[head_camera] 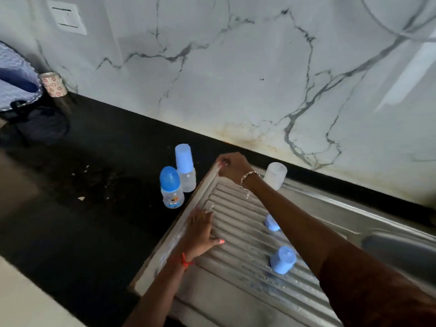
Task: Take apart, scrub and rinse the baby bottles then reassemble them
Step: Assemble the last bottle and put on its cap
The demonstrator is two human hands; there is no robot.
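Observation:
Two assembled baby bottles stand on the black counter just left of the steel drainboard [238,286]: one with a blue dome cap [171,187], one with a pale blue cap [185,167]. A clear bottle body [274,174] stands upside down at the drainboard's back edge. Two blue bottle parts rest on the ridges, one partly behind my right forearm [272,223] and one nearer [282,259]. My left hand [200,230] lies flat, palm down, on the drainboard's left side. My right hand [232,167] has curled fingers at the far left corner of the drainboard; whether they pinch anything is unclear.
The sink basin [401,251] lies at the right. A marble wall rises behind the counter. A patterned cup [53,84] and a blue cloth-like object [16,76] sit at the far left. Small scraps and wet patches lie on the counter [94,185].

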